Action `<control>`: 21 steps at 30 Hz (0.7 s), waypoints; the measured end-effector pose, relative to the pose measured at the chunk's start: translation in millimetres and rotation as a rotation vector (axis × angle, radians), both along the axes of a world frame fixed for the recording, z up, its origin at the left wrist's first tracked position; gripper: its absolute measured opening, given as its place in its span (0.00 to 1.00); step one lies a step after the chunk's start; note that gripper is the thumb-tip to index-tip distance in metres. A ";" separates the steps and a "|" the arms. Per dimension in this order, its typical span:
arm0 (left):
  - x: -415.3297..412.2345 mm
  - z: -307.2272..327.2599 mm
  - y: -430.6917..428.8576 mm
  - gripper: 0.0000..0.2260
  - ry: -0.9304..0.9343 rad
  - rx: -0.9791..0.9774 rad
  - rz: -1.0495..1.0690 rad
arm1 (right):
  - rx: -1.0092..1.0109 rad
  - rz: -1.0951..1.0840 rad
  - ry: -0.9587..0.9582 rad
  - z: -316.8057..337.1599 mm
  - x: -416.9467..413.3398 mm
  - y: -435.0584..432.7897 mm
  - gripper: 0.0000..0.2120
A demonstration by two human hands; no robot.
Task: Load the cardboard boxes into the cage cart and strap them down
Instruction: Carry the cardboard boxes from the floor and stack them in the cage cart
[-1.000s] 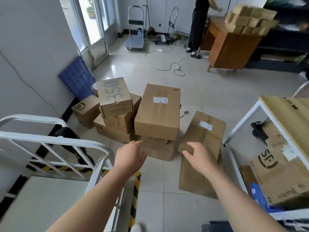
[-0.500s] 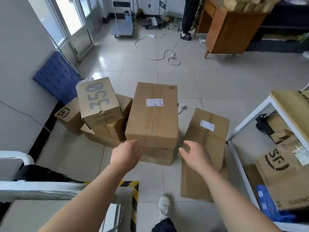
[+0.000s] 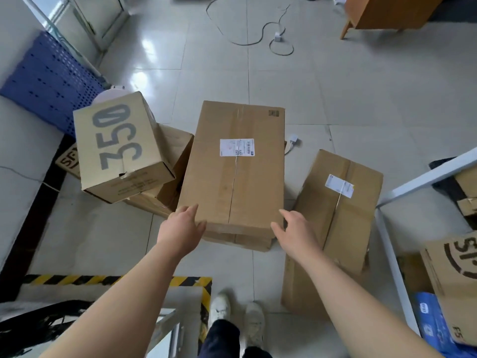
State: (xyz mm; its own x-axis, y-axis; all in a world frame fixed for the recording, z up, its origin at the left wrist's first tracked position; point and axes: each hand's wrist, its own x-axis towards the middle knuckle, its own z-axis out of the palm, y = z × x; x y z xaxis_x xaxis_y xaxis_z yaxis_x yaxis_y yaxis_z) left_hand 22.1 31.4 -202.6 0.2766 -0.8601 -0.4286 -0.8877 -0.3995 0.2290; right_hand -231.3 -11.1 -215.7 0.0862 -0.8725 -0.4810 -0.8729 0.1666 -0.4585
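A long brown cardboard box (image 3: pixel 233 182) with a white label lies on top of another box in the middle of the floor. My left hand (image 3: pixel 182 229) touches its near left corner, fingers spread. My right hand (image 3: pixel 296 229) hovers at its near right corner, open, just short of the cardboard. A box marked 350 (image 3: pixel 118 148) sits tilted on a pile to the left. Another labelled box (image 3: pixel 338 210) lies to the right on flattened cardboard. The cage cart's white frame and yellow-black edge (image 3: pixel 191 282) show at the bottom left.
A blue perforated panel (image 3: pixel 49 81) leans on the left wall. A white-framed table (image 3: pixel 423 177) stands on the right with SF boxes (image 3: pixel 454 277) under it. A cable with a plug (image 3: pixel 273 40) lies on the tiles beyond. My shoes (image 3: pixel 237 316) are just behind the cart corner.
I have stepped closer and looked further down. Both hands reached forward to the near corners of the long box; the left one now touches it.
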 end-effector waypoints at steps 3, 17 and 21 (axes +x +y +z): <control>19.2 -41.0 -24.7 0.30 0.012 0.049 0.025 | 0.049 -0.040 0.013 -35.7 10.9 -19.3 0.27; 66.3 -177.4 -84.9 0.53 0.243 0.044 0.270 | 0.065 -0.287 -0.160 -162.0 18.8 -63.8 0.43; 71.4 -183.8 -90.9 0.58 0.350 0.016 0.377 | 0.042 -0.331 -0.205 -167.2 20.5 -72.2 0.47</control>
State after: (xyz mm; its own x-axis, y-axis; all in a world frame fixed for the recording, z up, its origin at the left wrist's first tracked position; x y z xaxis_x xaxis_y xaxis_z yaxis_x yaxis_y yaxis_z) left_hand 93.6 -59.5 -386.3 0.4039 -0.7209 -0.5632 -0.5528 -0.6828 0.4777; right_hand -210.8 -83.3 -382.9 -0.0980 -0.8490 -0.5192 -0.6598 0.4460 -0.6048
